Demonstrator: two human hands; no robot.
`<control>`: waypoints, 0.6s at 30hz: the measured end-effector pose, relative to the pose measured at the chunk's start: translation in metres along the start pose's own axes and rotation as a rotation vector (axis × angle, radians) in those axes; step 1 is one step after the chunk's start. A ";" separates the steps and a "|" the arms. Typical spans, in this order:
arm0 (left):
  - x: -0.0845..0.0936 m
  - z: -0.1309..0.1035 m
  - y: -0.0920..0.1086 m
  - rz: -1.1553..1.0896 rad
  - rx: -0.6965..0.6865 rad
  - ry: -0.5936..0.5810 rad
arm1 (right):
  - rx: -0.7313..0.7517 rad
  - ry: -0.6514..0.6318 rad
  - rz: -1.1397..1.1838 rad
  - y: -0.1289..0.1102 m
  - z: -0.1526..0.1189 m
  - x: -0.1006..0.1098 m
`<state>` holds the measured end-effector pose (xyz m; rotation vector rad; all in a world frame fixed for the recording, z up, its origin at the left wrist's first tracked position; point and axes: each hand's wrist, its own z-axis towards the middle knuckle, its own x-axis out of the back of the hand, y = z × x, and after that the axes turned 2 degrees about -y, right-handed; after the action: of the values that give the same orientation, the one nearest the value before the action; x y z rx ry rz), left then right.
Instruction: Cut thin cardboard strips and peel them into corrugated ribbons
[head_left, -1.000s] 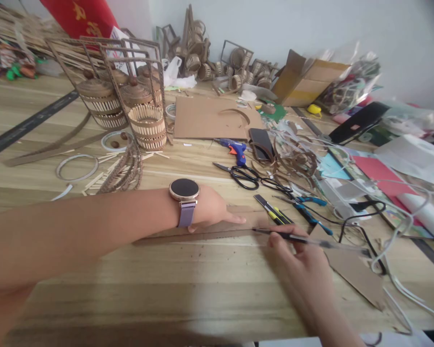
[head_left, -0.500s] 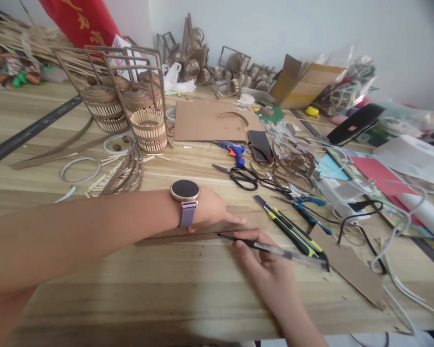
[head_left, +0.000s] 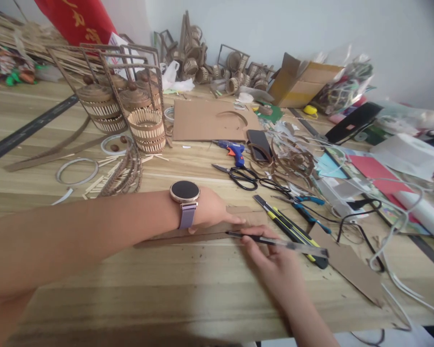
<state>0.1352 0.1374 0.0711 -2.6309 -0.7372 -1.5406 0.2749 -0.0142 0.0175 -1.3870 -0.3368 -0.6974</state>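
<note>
My left hand (head_left: 214,210), with a watch (head_left: 185,192) on its wrist, presses down on a narrow piece of brown cardboard (head_left: 253,218). One finger points out to the right along the cardboard; its other fingers are partly hidden. A dark line runs along the cardboard near its front edge. In my right hand (head_left: 275,262) is a black pen with a clear barrel (head_left: 304,248), pinched between thumb and fingers. The pen's tip touches or nearly touches the cardboard at that line, just below my left fingertip.
Right of my hands lie a yellow-black utility knife (head_left: 292,231), black scissors (head_left: 244,178), blue-handled pliers (head_left: 313,217) and a cardboard scrap (head_left: 354,270). Farther back are a blue glue gun (head_left: 233,150), a phone (head_left: 259,144) and a cardboard sheet (head_left: 198,120). Small slatted baskets (head_left: 146,129) stand left.
My right hand has slid a little to the right, and the pen tip has moved right along the cardboard with it. My left hand stays in place.
</note>
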 end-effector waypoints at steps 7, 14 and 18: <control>0.009 -0.008 0.005 0.139 -0.001 -0.200 | -0.176 0.343 -0.301 0.033 -0.015 0.060; 0.007 -0.009 0.004 0.196 -0.012 -0.169 | 0.085 0.084 -0.414 0.018 -0.008 0.033; 0.010 -0.028 0.006 0.207 -0.010 -0.166 | 0.187 -0.056 -0.422 0.023 0.004 0.023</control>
<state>0.1188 0.1297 0.0956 -2.7639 -0.4452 -1.2905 0.3073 -0.0154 0.0137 -1.1682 -0.7347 -0.9461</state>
